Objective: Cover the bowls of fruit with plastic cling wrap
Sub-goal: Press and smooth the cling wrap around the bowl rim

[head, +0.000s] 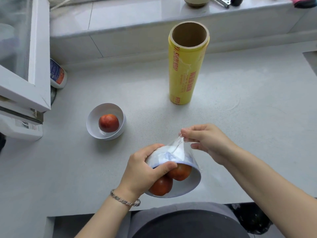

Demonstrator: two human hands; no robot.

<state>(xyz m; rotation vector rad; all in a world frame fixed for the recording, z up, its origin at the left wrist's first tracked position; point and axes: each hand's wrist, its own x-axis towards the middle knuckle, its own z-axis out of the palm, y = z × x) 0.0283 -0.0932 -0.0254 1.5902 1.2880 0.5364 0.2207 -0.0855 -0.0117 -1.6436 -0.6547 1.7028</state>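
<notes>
A white bowl [185,184] with two red fruits [180,171] is tipped toward me near the counter's front edge. My left hand [145,170] grips its rim and underside. Clear cling wrap [178,148] is stretched over the bowl's back. My right hand [207,141] pinches a bunched end of that wrap just above the bowl. A second white bowl [91,121] with one red fruit [108,123] stands uncovered to the left. The yellow cling wrap roll [185,69] stands upright further back.
A white cabinet door [34,66] juts over the counter at the left, with a white bottle [57,74] behind it. A raised ledge [154,28] runs along the back and holds small items. The counter's front edge [103,213] lies close to my body.
</notes>
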